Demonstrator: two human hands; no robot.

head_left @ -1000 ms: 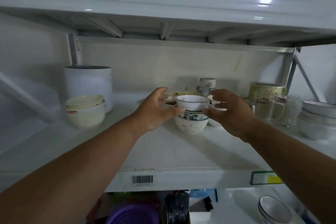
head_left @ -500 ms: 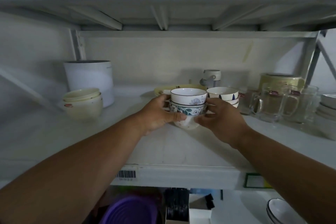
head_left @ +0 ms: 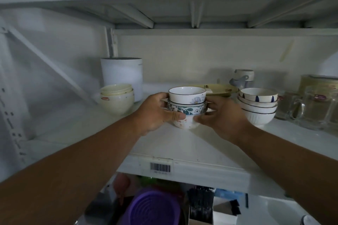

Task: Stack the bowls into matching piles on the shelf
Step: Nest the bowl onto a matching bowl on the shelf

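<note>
A: Position of the stack?
B: Stack point(head_left: 187, 107) of three bowls, mid-shelf point(head_left: 182, 144), near the front. Top bowl point(head_left: 186, 95) white with dark rim and a pale flower; middle bowl point(head_left: 188, 109) with teal leaf band; bottom bowl point(head_left: 185, 123) white, speckled, base on the shelf board.

A: Hands?
B: Left hand point(head_left: 155, 113) curled round the stack's left side, thumb across the bottom bowl's front. Right hand point(head_left: 222, 115) grips the right side, thumb at the bottom bowl, fingers going behind. Both clamped on the stack, one on each flank, thumb tips nearly meeting.

A: Neighbours?
B: Right: white pile point(head_left: 257, 105) of four or so bowls with blue dashes on the top one, just beside the right hand, not touching the stack. Behind: yellowish plate point(head_left: 219, 89), flat, partly hidden by the top bowl. Further back, a grey-lidded cup point(head_left: 243, 78). Far right: glass mugs point(head_left: 309, 107) with red labels, a gold-toned tin point(head_left: 318, 82) behind them.

A: Left side?
B: Cream bowls point(head_left: 117, 99), nested, well apart from the stack. White canister point(head_left: 121, 76) behind them, touching or nearly so; cannot tell which.

A: Obstructions?
B: Upper shelf underside point(head_left: 182, 18) with ribs overhead. Barcode label point(head_left: 160, 168) on the shelf's front edge. Below, a purple lid point(head_left: 155, 208), blurred.
</note>
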